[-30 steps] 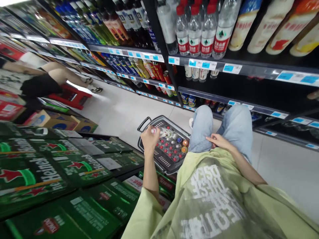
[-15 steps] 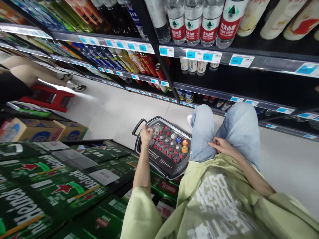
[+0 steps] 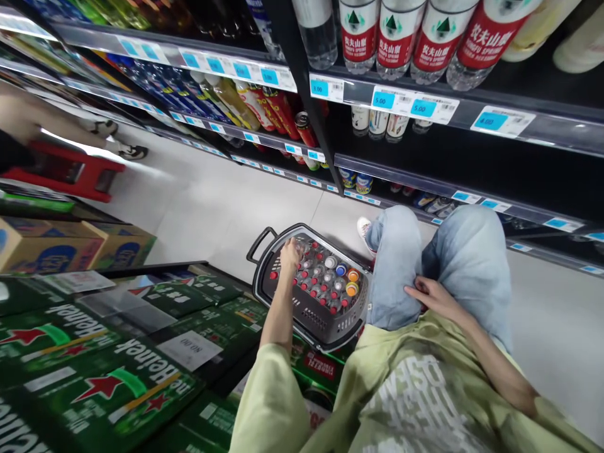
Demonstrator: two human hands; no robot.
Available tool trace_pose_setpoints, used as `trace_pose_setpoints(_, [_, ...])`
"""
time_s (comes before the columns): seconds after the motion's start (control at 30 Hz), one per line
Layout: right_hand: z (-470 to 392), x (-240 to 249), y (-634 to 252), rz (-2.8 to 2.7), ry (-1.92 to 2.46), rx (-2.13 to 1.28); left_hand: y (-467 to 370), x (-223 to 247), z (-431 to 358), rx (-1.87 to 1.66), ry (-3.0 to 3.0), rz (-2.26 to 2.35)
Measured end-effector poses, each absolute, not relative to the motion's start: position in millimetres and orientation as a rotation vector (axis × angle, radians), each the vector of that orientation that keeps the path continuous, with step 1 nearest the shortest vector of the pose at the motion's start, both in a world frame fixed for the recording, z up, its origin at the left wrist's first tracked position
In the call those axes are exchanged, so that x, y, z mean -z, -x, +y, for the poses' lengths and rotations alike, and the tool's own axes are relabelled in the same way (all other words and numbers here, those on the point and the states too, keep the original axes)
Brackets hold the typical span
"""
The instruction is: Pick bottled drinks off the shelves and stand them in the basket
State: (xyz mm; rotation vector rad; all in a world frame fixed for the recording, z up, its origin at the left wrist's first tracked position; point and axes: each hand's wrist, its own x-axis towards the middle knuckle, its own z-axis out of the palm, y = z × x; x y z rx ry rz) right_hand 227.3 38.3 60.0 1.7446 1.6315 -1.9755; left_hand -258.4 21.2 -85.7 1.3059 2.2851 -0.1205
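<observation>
A dark grey shopping basket stands on the floor left of my knees, its black handle folded out at the far left. Clear plastic bottles stand upright inside, mostly red-capped, with a few white, blue and orange caps at the right. My left hand reaches into the left part of the basket, fingers closed around the top of a bottle that it largely covers. On my jeans rests my right hand, holding nothing, with its fingers loosely bent and partly apart.
Drink shelves run along the far side, with red-labelled water bottles on top. Stacked green beer cartons border the left. Beyond them are brown cartons, a red stool and another person's leg.
My left hand has moved slightly right and down into the basket with the bottle, which was tilted and more visible before. The right hand stays on my thigh. The whole view has shifted a little.
</observation>
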Motion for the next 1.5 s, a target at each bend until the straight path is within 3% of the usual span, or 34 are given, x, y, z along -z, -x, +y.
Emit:
trace_pose_setpoints(0.4, [41,-60,-227,1.64,-1.704,1.982,265,101,26,0.116,-1.382,2.185])
trace_pose_setpoints(0.77, [40,-65,-227,1.621,-1.709,2.031,280,82,8,0.24,-1.41,2.052])
trace_pose_setpoints(1.5, [44,-66,-222,1.567,-1.742,2.01,277,81,61,0.384,-1.283,2.153])
